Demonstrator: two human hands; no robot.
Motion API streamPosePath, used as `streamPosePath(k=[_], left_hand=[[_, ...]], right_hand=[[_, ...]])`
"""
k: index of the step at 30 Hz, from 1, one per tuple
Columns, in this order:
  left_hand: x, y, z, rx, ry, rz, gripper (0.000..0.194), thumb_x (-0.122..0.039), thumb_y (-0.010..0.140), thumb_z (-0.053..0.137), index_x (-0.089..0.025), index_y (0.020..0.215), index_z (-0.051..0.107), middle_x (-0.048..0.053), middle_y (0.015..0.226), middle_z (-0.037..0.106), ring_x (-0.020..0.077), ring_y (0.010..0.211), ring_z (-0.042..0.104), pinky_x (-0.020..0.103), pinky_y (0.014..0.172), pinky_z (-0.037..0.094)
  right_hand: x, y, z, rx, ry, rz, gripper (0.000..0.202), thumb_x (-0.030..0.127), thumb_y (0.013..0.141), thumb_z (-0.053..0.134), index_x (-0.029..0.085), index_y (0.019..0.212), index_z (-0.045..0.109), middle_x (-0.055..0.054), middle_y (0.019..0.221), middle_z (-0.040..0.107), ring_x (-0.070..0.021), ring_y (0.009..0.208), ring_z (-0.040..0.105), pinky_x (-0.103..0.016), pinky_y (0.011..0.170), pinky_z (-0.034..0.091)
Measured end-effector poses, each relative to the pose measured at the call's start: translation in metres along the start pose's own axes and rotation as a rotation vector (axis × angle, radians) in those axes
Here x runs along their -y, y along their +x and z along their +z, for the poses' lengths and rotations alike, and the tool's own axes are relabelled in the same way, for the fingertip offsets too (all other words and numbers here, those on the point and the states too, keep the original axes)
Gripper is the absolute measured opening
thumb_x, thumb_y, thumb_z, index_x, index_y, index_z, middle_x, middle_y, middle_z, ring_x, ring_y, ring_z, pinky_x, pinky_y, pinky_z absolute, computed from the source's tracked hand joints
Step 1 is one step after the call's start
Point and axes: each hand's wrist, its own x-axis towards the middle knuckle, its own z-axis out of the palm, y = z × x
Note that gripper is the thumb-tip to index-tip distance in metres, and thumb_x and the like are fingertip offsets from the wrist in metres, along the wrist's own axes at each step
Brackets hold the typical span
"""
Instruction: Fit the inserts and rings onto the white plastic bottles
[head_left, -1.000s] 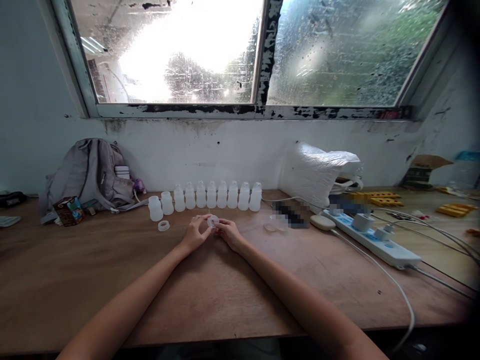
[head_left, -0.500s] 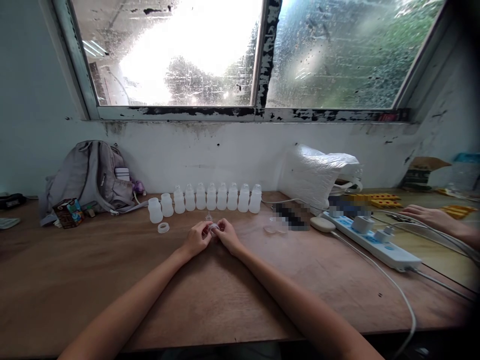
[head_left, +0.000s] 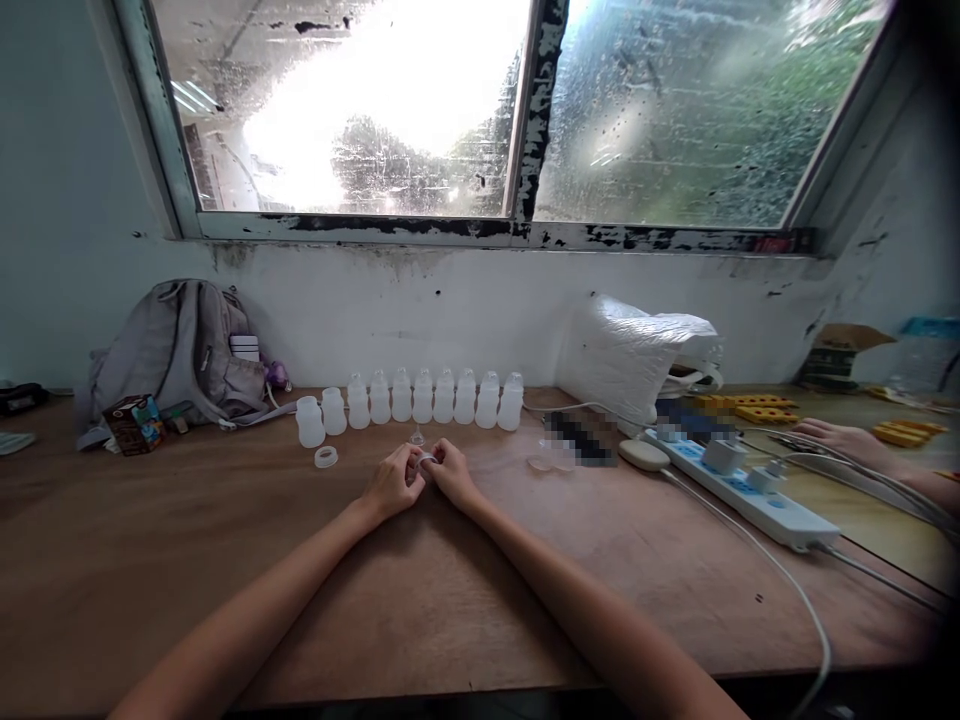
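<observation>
Low over the middle of the table, my left hand (head_left: 395, 478) and my right hand (head_left: 452, 475) meet with fingers closed on a small white bottle ring (head_left: 426, 458). Fingertips hide much of the ring, so I cannot tell if something sits inside it. Just behind my fingers a clear bottle nipple (head_left: 417, 437) rests on the table. Another white ring (head_left: 325, 457) lies to the left, in front of an uncapped frosted bottle (head_left: 310, 424). Beside it stands a second open bottle (head_left: 334, 412). Several bottles with clear tops (head_left: 424, 398) continue the row rightward.
A grey backpack (head_left: 184, 350) and a small drink carton (head_left: 133, 425) stand at left. Clear discs (head_left: 551, 458) lie right of my hands, near a white power strip (head_left: 750, 490) with cables. Another person's hand (head_left: 840, 445) rests at far right. A silvery bag (head_left: 630, 355) leans on the wall.
My fingers have shifted slightly around the ring, which shows at a flatter angle and is more covered. The other person's hand has moved a little left. The bottles stand as before.
</observation>
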Motion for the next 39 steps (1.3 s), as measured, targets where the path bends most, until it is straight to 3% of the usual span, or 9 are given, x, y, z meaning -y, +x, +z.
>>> streamPosePath(k=[10, 17, 20, 24, 27, 31, 34, 39], left_hand=[[-0.006, 0.0, -0.002, -0.006, 0.028, -0.057, 0.014, -0.021, 0.071, 0.045, -0.019, 0.085, 0.048, 0.001, 0.072, 0.057, 0.0131, 0.063, 0.053, 0.024, 0.059, 0.04], [0.005, 0.005, 0.006, -0.078, 0.043, -0.263, 0.01, -0.023, 0.07, 0.051, -0.02, 0.08, 0.051, -0.001, 0.061, 0.058, 0.0132, 0.057, 0.055, 0.023, 0.055, 0.038], [0.013, 0.007, 0.007, -0.109, 0.011, -0.33, 0.01, -0.024, 0.069, 0.052, -0.019, 0.078, 0.052, -0.001, 0.063, 0.059, 0.0134, 0.057, 0.055, 0.024, 0.056, 0.039], [0.023, 0.01, 0.007, -0.139, -0.166, -0.341, 0.011, -0.025, 0.072, 0.048, -0.019, 0.081, 0.051, 0.0, 0.068, 0.059, 0.0129, 0.06, 0.056, 0.024, 0.058, 0.041], [0.028, 0.011, 0.01, -0.093, -0.443, -0.392, 0.015, -0.027, 0.074, 0.044, -0.019, 0.086, 0.047, -0.001, 0.066, 0.057, 0.0106, 0.051, 0.054, 0.022, 0.048, 0.041], [0.032, 0.012, 0.013, 0.004, -0.699, -0.4, 0.019, -0.024, 0.07, 0.046, -0.018, 0.088, 0.047, 0.0, 0.071, 0.058, 0.0113, 0.057, 0.055, 0.02, 0.045, 0.044], [0.032, 0.012, 0.01, 0.026, -0.773, -0.387, 0.019, -0.023, 0.07, 0.045, -0.016, 0.086, 0.053, 0.004, 0.084, 0.059, 0.0135, 0.071, 0.056, 0.022, 0.053, 0.047], [0.027, 0.012, 0.003, 0.053, -0.884, -0.46, 0.033, -0.035, 0.08, 0.034, -0.015, 0.099, 0.051, 0.007, 0.091, 0.058, 0.0154, 0.079, 0.057, 0.027, 0.063, 0.048]], right_hand=[[0.0, -0.001, 0.002, -0.007, -0.036, -0.004, 0.011, 0.019, 0.057, 0.048, 0.019, 0.056, 0.038, 0.005, 0.051, 0.041, -0.0098, 0.051, 0.038, -0.02, 0.048, 0.028], [0.01, -0.006, -0.001, 0.025, 0.015, -0.077, 0.007, 0.024, 0.063, 0.05, 0.019, 0.067, 0.047, 0.003, 0.056, 0.048, -0.0104, 0.052, 0.043, -0.022, 0.051, 0.033], [0.014, -0.008, -0.002, 0.088, 0.144, -0.033, 0.014, 0.026, 0.064, 0.051, 0.018, 0.076, 0.052, 0.002, 0.061, 0.053, -0.0097, 0.05, 0.045, -0.021, 0.048, 0.037], [0.012, -0.005, -0.005, 0.163, 0.483, 0.217, 0.021, 0.028, 0.067, 0.05, 0.017, 0.084, 0.051, 0.0, 0.064, 0.055, -0.0082, 0.04, 0.045, -0.021, 0.037, 0.037], [0.009, -0.002, -0.009, 0.131, 0.687, 0.36, 0.029, 0.026, 0.065, 0.053, 0.017, 0.092, 0.046, 0.0, 0.068, 0.056, -0.0083, 0.04, 0.048, -0.022, 0.037, 0.042], [0.008, -0.002, -0.012, 0.221, 0.738, 0.325, 0.037, 0.03, 0.064, 0.059, 0.019, 0.096, 0.045, 0.0, 0.068, 0.057, -0.0084, 0.041, 0.05, -0.022, 0.037, 0.043], [0.007, -0.004, -0.009, 0.292, 0.689, 0.25, 0.029, 0.034, 0.062, 0.062, 0.016, 0.082, 0.05, 0.001, 0.063, 0.056, -0.0073, 0.04, 0.049, -0.019, 0.036, 0.041], [0.005, -0.005, -0.005, 0.28, 0.65, 0.21, 0.029, 0.039, 0.061, 0.062, 0.014, 0.073, 0.05, 0.002, 0.059, 0.055, -0.0067, 0.039, 0.049, -0.018, 0.036, 0.04]])
